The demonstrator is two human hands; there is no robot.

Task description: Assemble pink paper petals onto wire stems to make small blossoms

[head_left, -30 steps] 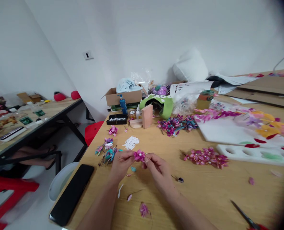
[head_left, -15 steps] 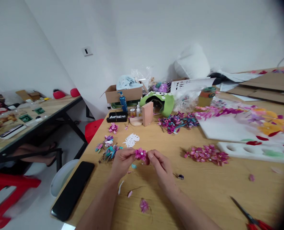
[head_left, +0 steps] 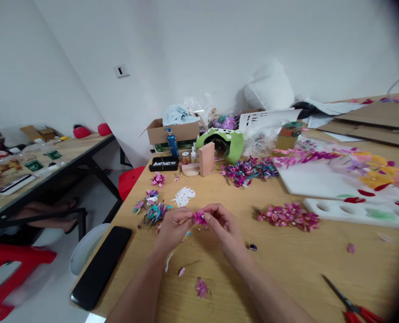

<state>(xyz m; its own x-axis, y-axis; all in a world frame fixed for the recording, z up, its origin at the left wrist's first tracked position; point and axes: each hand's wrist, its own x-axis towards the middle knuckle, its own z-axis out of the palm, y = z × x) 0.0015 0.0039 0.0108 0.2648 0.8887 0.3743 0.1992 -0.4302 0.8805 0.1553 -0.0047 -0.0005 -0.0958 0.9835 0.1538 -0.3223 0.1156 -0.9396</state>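
Note:
Both my hands meet over the middle of the wooden table (head_left: 287, 264), pinching a small pink paper flower (head_left: 199, 217) between them. My left hand (head_left: 173, 227) grips it from the left with fingers curled. My right hand (head_left: 223, 229) pinches it from the right, thumb on top. Just below my hands lie a loose pink petal (head_left: 181, 271) and another small pink flower (head_left: 201, 287). A pile of finished pink flowers (head_left: 289, 216) sits to the right, and teal and pink flowers (head_left: 152, 209) lie to the left.
A black phone (head_left: 101, 266) lies at the table's left edge. Red-handled scissors (head_left: 349, 304) are at the lower right. A white foam board (head_left: 320, 184) and palette (head_left: 361, 211) sit right; a green object (head_left: 225, 142), boxes and bottles stand behind. Another person's feet (head_left: 47, 215) show under the left table.
My hands have drawn closer together around the pink flower, covering more of it, and my right thumb has come over its top. Nothing else on the table moved.

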